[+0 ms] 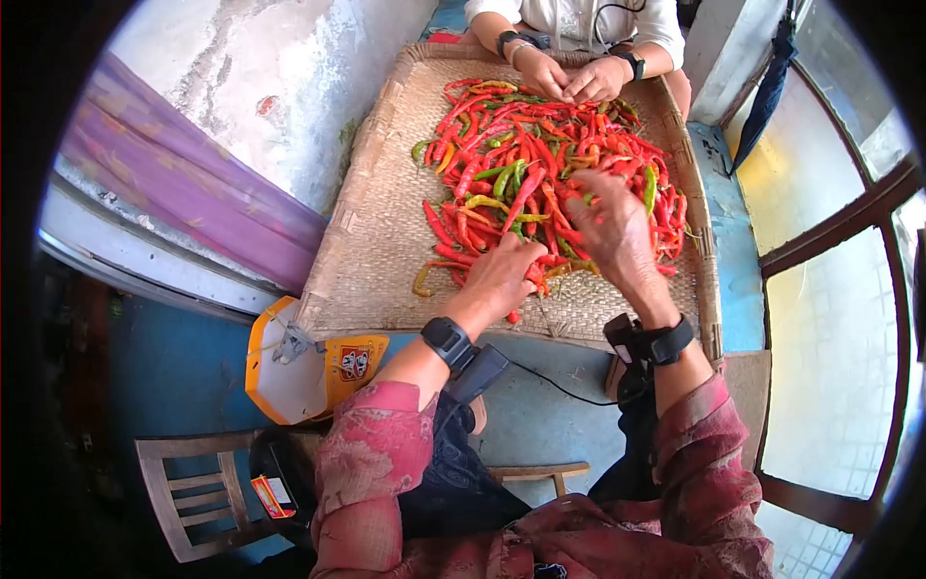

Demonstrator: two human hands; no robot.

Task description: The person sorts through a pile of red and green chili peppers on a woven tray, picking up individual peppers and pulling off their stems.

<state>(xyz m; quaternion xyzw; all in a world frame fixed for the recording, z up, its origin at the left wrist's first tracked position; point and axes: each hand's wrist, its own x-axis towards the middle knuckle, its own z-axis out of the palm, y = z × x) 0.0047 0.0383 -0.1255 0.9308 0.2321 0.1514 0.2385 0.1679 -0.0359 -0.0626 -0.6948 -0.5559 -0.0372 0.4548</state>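
A heap of chili peppers [579, 145], mostly red with several green and yellowish ones, lies on a woven bamboo tray [371, 261]. At the heap's near edge, my left hand [502, 275] has its fingers curled around a red chili pepper [525, 198] that points up and away from it. Part of that grip is hidden by the back of the hand. My right hand [615, 232] hovers over the right side of the heap, fingers apart and slightly blurred, with nothing visible in them. Dark bands sit on both my wrists.
Across the tray, another person's hands [579, 79] are close together over the far peppers. An orange and white container [289, 372] stands on the floor left of my knees, near a wooden chair [198, 487]. A folded umbrella [767, 96] hangs by the window at right.
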